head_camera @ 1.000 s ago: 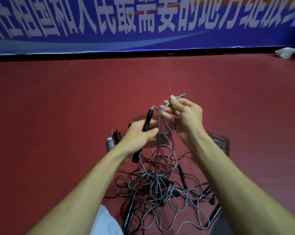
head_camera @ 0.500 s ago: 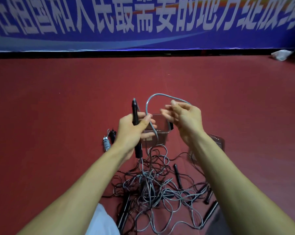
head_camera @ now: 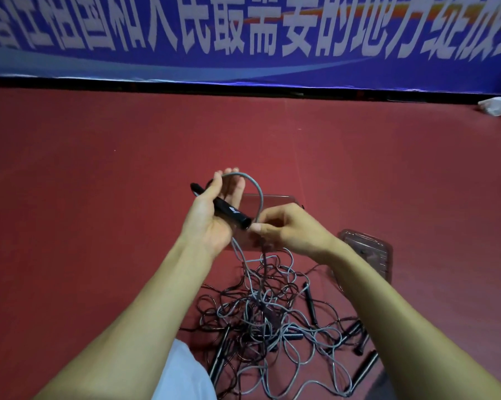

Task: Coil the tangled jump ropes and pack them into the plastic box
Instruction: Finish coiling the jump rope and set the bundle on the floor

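Note:
My left hand [head_camera: 214, 215] holds a black jump-rope handle [head_camera: 223, 207] across its palm, thumb on top, fingers pointing up. A grey rope [head_camera: 253, 184] arcs over those fingertips and drops to my right hand [head_camera: 286, 230], which pinches it just beside the handle's end. Below both hands the rope runs into a tangle of grey and dark ropes [head_camera: 266, 319] with several black handles on the red floor. The clear plastic box [head_camera: 275, 199] stands behind my hands, mostly hidden.
A clear lid [head_camera: 370, 252] lies on the floor right of my right wrist. White cloth [head_camera: 183, 373] shows at the bottom edge. A blue banner [head_camera: 243, 39] lines the far wall; a white scrap [head_camera: 495, 105] lies at far right.
My left hand turned palm up, tilting the handle from upright to slanted. My right hand came down and left, laying the rope loop over the left fingertips.

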{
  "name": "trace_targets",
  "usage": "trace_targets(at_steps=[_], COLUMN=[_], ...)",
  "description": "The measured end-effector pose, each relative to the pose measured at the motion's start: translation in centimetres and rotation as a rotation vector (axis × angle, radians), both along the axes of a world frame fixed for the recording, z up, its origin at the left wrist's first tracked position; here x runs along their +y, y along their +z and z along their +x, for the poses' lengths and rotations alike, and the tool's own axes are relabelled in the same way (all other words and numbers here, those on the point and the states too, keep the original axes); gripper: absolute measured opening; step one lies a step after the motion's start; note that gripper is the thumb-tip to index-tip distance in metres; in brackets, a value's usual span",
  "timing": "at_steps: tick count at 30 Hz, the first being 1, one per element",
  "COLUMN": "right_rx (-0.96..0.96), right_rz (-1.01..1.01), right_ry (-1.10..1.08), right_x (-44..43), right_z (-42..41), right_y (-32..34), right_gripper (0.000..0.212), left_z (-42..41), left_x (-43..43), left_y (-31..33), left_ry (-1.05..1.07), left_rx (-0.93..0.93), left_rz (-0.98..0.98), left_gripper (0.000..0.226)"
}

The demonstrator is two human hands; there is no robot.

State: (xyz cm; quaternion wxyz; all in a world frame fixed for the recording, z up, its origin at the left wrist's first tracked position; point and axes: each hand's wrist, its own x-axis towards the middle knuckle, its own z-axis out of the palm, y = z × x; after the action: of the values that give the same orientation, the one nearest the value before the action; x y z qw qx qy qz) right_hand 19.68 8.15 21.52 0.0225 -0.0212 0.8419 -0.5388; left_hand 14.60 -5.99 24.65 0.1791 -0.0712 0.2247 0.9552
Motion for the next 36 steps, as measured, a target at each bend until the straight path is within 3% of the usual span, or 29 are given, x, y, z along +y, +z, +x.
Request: trace_targets(at_steps=[6,11,14,18,20,27,36], right_rx=[0.141,0.120,0.165,0.226,0.253,0.334,0.330], right_rz=[-0.062,-0.346,-0.466,-0.662,-0.769,-1.028,-1.347], right_ry=[-0.241,-0.411,-0.466,-0.545,-0.582,-0.675,-0.812], right_x=[0.1,0.8,1.2,1.8,2.3,3.2,4.4], right_z=[0.0,-0.2,0.0,0.2,0.4,0.6,0.7], right_y=[0.3,0.9,1.6,2.7,3.1,3.5,3.2], right_gripper=[0.018,0.013,0.010,0.008,0.009,0.010,0.017], left_z=[-0.2,-0.2,0.0,0.2,0.5,2.2,2.8], left_x=[-0.3,0.2,0.7,1.0,1.0,1.8,2.9], left_y=[-0.4,-1.2,-1.7,-3.4,-3.8,-3.3,-4.3], left_ry=[0.056,0.060,-0.021,-0.218,-0.350,-0.743,-0.814], left_rx=[-0.059,-0.036,0.103,0.476,0.580,0.632,0.799], left_rz=[-0.058,-0.241,-0.492,-1.124,-1.259,-0.985,-1.069], left_gripper=[0.017,0.019,0.015,0.019,0.028,0.027,0.014])
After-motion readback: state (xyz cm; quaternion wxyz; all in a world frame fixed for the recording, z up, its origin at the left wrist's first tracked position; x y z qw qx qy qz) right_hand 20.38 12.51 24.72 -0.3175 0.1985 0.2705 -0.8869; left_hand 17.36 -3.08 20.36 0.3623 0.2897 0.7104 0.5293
